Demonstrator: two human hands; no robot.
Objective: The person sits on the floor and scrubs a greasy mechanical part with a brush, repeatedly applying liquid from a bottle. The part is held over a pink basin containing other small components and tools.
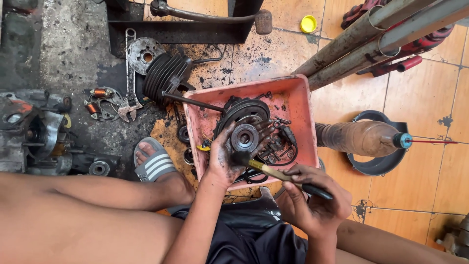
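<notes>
Brush (273, 172), round metal part (244, 137), pink tray (298, 98)

Bare arms and legs, dark shorts, one striped sandal

Left hand (222, 159) and right hand (317, 203) are smeared with black grease; the grey slide sandal (155, 166) carries white stripes.

A: Hub (244, 138) in the left hand (225, 155): bare metal, dull grey, oil-filmed. Brush (281, 174): pale wood shaft, glossy black grip, dark matted bristles.

B: Tub (298, 105)?

A: Pink plastic, matt, smeared black. Bottle (359, 138): clear plastic, brown-filmed. Pipes (371, 36): rusty rough metal. Floor (430, 166): glazed orange tile, glossy, oil-stained. Spanner (129, 73): bright steel.
</notes>
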